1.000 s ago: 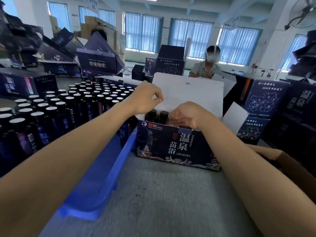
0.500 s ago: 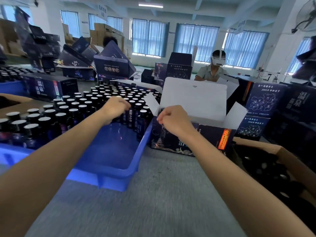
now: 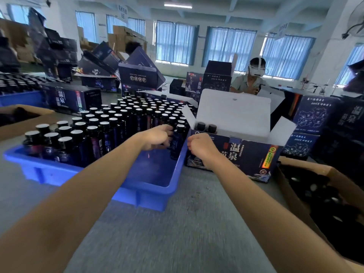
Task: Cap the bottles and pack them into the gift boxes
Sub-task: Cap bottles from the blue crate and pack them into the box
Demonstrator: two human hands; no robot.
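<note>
Left hand (image 3: pixel 157 137) shifted right, grasping a bottle (image 3: pixel 176 143), fingertips hidden; right hand (image 3: pixel 199 147) clenched.

温泉 on gift box (image 3: pixel 250 156) front

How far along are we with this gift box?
Done: two capped bottles stand in the open gift box. In hand: the left hand curls round another bottle in the blue crate; the right hand is a fist by the box's corner, holding nothing visible. Left: the rest of the box and the many crate bottles.
</note>
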